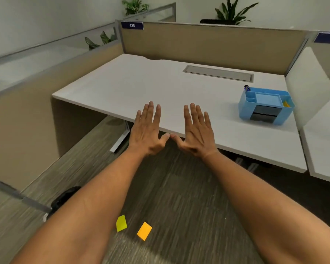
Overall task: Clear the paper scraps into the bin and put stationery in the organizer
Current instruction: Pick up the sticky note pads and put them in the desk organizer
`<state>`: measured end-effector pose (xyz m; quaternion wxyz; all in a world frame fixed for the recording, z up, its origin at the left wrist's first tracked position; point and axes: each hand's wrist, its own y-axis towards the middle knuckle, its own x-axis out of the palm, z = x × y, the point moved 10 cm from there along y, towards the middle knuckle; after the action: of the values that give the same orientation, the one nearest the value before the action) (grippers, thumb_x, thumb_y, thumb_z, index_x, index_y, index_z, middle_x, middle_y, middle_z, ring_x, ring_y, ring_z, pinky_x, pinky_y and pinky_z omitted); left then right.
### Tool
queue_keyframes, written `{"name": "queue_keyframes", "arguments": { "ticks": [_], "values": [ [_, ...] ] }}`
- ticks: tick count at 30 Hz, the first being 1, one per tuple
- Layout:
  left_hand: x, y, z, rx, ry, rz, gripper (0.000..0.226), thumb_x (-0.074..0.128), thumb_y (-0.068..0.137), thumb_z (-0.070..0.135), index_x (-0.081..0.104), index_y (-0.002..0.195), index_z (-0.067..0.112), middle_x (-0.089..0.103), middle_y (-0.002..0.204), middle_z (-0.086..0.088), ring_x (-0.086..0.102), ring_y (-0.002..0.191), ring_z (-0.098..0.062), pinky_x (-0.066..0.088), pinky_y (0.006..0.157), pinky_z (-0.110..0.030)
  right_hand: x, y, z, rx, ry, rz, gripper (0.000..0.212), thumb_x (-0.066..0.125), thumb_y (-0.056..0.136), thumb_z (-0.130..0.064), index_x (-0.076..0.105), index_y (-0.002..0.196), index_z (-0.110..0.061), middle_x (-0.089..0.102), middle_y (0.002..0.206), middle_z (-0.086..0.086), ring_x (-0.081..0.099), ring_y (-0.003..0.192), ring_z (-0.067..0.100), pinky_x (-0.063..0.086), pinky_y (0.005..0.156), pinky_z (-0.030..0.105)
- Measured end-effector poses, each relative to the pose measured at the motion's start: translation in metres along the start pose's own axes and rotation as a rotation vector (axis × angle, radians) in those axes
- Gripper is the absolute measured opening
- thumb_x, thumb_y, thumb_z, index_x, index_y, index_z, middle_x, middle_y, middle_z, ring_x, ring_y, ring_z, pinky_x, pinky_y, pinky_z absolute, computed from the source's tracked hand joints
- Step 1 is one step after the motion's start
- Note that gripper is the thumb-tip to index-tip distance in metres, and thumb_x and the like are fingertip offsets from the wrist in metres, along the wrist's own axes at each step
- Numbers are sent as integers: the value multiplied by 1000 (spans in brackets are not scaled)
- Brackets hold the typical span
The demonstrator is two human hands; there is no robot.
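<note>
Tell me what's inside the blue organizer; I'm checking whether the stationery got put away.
In the blue organizer, a dark pen stands in the back-left slot and something yellow sits in the right slot. The middle tray looks bare; slot bottoms are hidden.

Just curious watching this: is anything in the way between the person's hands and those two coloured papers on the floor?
Nothing visible. The green scrap and orange scrap lie on bare carpet between the forearms; left hand and right hand are open, out over the desk edge.
</note>
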<state>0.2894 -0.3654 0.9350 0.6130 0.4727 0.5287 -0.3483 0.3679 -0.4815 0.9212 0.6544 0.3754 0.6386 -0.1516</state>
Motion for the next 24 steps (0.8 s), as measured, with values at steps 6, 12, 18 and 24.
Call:
{"name": "queue_keyframes", "arguments": {
  "ticks": [6,12,18,24],
  "values": [
    [9,-40,-56,-63,29,-12,99,36,86,67,-23,148,15,-25,155,-14,-22,144,-24,-9,118,-42,19,-7,-65,-52,-5,-26,100,16,80,-80,-16,150,-16,-14,160,12,-15,147,28,-7,120,46],
    [20,-82,-121,-69,-9,-29,99,37,86,65,-20,148,14,-22,156,-15,-19,145,-24,-7,119,-44,40,-19,-141,-52,-1,-49,100,17,80,-80,-9,151,-15,-7,160,15,-8,148,29,0,121,48],
    [47,-122,-187,-38,-34,-81,97,41,86,61,-16,150,14,-18,157,-16,-15,146,-25,-5,120,-43,82,-41,-208,12,21,-92,97,21,81,-77,-7,151,-16,-5,161,14,-6,148,28,1,122,48],
    [94,-153,-219,20,-41,-164,95,42,86,60,-9,152,13,-10,158,-18,-8,147,-27,0,120,-43,133,-74,-235,77,42,-166,97,31,81,-73,1,152,-14,4,161,16,2,149,30,6,121,49]
  ]
}}
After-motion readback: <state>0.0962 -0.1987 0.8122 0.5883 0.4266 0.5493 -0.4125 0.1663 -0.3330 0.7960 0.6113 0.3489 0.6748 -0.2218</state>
